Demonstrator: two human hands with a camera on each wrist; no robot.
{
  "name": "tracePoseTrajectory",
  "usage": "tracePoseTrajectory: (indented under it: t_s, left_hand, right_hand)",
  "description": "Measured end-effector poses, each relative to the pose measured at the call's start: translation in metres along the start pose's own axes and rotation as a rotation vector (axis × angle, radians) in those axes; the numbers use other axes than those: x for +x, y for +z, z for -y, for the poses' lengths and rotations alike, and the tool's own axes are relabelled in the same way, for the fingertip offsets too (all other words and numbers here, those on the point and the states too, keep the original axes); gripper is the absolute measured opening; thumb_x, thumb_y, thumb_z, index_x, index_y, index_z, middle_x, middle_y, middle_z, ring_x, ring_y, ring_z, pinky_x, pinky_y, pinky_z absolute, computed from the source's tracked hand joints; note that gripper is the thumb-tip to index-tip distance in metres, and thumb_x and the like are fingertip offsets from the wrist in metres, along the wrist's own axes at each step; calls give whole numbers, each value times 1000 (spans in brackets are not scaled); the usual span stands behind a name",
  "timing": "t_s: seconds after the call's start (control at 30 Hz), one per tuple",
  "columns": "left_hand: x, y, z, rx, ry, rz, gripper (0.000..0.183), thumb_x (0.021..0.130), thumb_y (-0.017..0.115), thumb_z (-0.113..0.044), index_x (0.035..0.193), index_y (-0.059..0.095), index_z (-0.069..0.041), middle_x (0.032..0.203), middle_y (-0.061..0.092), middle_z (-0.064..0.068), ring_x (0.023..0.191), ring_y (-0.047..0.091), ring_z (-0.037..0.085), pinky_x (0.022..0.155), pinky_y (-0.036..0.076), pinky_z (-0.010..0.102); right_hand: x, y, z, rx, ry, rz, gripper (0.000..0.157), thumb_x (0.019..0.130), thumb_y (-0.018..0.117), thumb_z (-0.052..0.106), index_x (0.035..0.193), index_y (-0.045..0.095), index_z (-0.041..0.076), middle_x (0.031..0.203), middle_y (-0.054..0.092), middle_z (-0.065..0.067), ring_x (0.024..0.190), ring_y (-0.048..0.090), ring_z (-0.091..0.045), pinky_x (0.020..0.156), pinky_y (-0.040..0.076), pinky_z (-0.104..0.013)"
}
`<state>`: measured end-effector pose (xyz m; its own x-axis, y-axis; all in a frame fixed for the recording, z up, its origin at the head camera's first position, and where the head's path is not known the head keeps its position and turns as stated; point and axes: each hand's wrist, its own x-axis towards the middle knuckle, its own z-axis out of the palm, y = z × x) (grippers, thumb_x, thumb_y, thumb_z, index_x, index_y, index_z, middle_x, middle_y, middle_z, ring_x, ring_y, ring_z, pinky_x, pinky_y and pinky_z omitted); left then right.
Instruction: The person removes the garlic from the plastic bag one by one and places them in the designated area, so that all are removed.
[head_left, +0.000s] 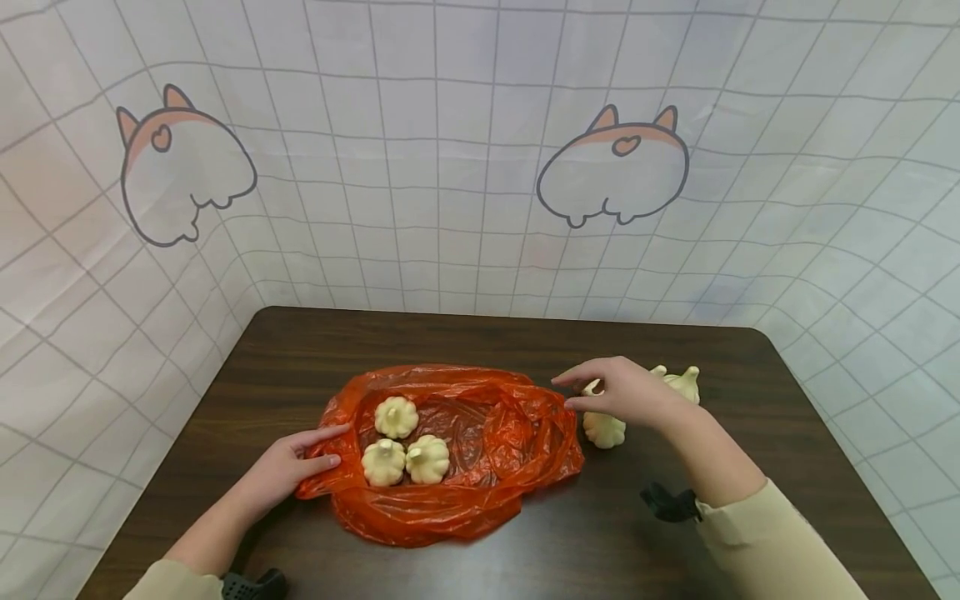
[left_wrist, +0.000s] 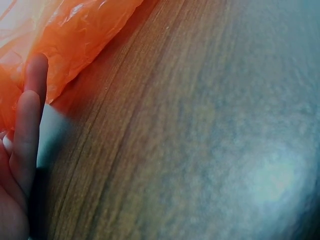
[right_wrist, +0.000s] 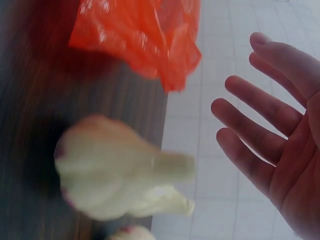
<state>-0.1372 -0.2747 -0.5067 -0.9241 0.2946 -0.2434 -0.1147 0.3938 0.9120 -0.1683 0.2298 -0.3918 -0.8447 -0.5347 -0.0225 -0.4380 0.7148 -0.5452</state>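
A red plastic bag (head_left: pixel 427 512) lies spread on the table with its mouth facing up. Inside, toward its left end, sit three garlic bulbs (head_left: pixel 427 459). My left hand (head_left: pixel 288 467) holds the bag's left edge between thumb and fingers; in the left wrist view two fingers (left_wrist: pixel 27 125) lie along the plastic. Over the bag's right end hovers my right hand (head_left: pixel 626 392), its fingers spread and holding nothing. Beneath and beside it are more garlic bulbs (head_left: pixel 604 431), partly hidden by the hand. The right wrist view shows a garlic bulb (right_wrist: pixel 110 170) apart from the fingers.
A dark wooden table (head_left: pixel 300 350) carries everything. Farther right, behind my right wrist, stand other garlic bulbs (head_left: pixel 686 385). White checked cloth (head_left: pixel 465 192) with cartoon drawings hangs around the back and sides.
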Motion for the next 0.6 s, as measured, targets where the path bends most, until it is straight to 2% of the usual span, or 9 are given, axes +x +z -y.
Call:
tracePoseTrajectory:
  t_s: [0.3,0.5,0.6]
  left_hand:
    - [0,0,-1,15,11,3,59,93,70,-33,145,53,-12,147,42,29,102,66,19,79,57,30]
    - [0,0,-1,12,-1,-2,58,93,70,-33,145,53,-13,148,42,28,102,66,18,80,57,31]
    - [-1,1,-1,11,1,-1,58,94,69,-33,145,52,-12,147,42,29,102,66,18,80,57,32]
  right_hand:
    - [26,15,27,-8,-74,50,36,90,74,31,124,72,20,121,69,2,111,63,-19,91,52,-43]
    - [42,27,49,-51,-89,108,33,91,73,34,124,71,27,121,67,7,106,62,-18,89,52,-38]
    - [50,34,60,-64,-126,138,33,92,72,33,125,70,29,122,67,7,108,62,-18,90,51,-38]
